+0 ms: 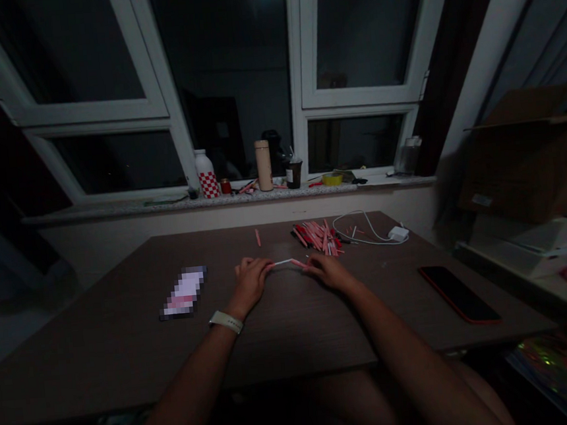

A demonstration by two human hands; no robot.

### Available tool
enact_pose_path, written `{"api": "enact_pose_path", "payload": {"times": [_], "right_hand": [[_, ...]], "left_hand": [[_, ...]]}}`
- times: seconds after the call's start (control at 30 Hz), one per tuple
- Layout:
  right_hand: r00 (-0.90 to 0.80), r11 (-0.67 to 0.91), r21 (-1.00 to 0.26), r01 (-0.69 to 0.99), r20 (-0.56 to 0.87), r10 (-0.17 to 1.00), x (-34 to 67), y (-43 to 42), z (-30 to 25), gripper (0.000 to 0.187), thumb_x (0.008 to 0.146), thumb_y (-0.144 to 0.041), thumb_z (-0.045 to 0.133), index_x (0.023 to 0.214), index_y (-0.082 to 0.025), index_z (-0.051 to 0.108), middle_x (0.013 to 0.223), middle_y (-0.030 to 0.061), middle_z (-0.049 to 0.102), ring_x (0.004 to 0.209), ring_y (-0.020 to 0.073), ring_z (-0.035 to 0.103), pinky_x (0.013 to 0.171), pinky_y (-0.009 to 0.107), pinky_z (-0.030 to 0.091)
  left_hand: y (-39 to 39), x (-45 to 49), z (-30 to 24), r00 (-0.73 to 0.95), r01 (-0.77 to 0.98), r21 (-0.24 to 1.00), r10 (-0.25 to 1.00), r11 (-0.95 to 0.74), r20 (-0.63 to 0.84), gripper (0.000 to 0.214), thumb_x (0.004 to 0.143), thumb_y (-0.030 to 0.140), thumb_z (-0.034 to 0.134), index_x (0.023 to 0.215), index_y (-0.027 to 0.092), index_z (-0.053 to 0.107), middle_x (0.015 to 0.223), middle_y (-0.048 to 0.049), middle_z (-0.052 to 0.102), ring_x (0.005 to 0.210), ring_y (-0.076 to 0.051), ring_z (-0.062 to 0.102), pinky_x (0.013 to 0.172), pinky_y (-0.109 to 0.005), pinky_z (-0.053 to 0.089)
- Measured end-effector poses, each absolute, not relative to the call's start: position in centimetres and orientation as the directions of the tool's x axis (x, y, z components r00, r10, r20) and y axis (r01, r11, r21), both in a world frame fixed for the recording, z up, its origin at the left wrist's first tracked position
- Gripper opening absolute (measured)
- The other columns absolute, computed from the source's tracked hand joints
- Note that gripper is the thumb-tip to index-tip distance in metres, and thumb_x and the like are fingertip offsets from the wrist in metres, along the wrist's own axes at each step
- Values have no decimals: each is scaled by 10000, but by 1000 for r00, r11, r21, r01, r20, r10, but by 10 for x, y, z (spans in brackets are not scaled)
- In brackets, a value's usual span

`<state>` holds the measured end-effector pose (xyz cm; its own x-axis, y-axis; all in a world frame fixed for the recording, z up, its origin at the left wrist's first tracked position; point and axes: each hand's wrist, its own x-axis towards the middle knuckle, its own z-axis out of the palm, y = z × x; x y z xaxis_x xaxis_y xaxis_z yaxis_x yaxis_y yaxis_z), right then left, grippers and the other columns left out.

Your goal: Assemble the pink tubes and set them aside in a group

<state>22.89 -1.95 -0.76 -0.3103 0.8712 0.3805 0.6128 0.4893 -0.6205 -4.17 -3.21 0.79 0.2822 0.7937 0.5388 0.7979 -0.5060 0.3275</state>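
- left hand (253, 284): fingers curled together, pinching the left end of a thin pink-and-white strip (282, 262); exact finger contact too small to tell
- right hand (329, 272): fingers pressed together, pinching the strip's right end
- strip: spans between the hands, slightly arched, just above the wooden table (126, 345), at 12 o'clock from the person
- white watch strap (226, 322) on left wrist
- pile of pink and red strips (316, 238): 1 o'clock from right hand, near it
- single pink strip (258, 238): lies alone, 12 o'clock from left hand
- white charger (398, 233) with white cable (354, 227): 2 o'clock from right hand, cable just beside pile
- phone in red case (458, 294): lies face up, 3 o'clock from right hand
- pixelated packet (184, 292): 9 o'clock from left hand, details blurred
- windowsill (114, 211) at 12 o'clock: white bottle with red checks (207, 174), beige flask (263, 165), dark cup (294, 174), yellow tape roll (332, 179)
- cardboard box (527, 158): 2 o'clock, off table
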Motion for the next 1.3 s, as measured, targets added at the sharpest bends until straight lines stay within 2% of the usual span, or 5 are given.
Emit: {"api": "enact_pose_path", "payload": {"times": [0.27,0.43,0.73,1.13,1.3], "right_hand": [[-308,607,-581,542,536,786,227,-14,-12,202,942,-346,635,954,-162,719,966,85,715,903,206,632,810,304,455],[-320,638,-561,528,564,761,218,-16,-16,210,935,-366,658,949,-173,740,924,76,714,871,199,637,794,303,466],[-240,641,-573,511,621,746,212,-16,-14,186,906,-356,702,937,-183,765,931,90,712,874,208,636,785,315,487],[-219,634,-582,509,625,749,209,-21,-8,199,920,-354,679,952,-185,780,923,87,696,870,202,628,788,312,484],[-286,638,-565,523,589,756,208,-22,-7,221,933,-377,663,964,-194,783,882,77,688,829,196,618,760,307,471]], "left_hand": [[-34,-41,8,340,790,301,790,-534,510,297,1017,413,477,1114,278,722,1137,-64,725,1106,-273,481,945,-435,312],[-35,-38,5,383,735,336,770,-588,510,298,1016,419,491,1096,275,739,1115,-47,739,1083,-256,492,944,-419,318],[-34,-37,4,312,718,428,804,-548,506,277,996,408,533,1083,270,757,1086,-52,740,1054,-245,526,943,-406,346],[-38,-36,8,327,710,421,793,-565,514,308,997,435,518,1109,279,759,1128,-53,749,1078,-260,499,972,-429,337],[-36,-36,5,314,709,426,792,-563,523,284,975,431,562,1092,273,767,1097,-60,753,1074,-259,503,980,-430,351]]}}
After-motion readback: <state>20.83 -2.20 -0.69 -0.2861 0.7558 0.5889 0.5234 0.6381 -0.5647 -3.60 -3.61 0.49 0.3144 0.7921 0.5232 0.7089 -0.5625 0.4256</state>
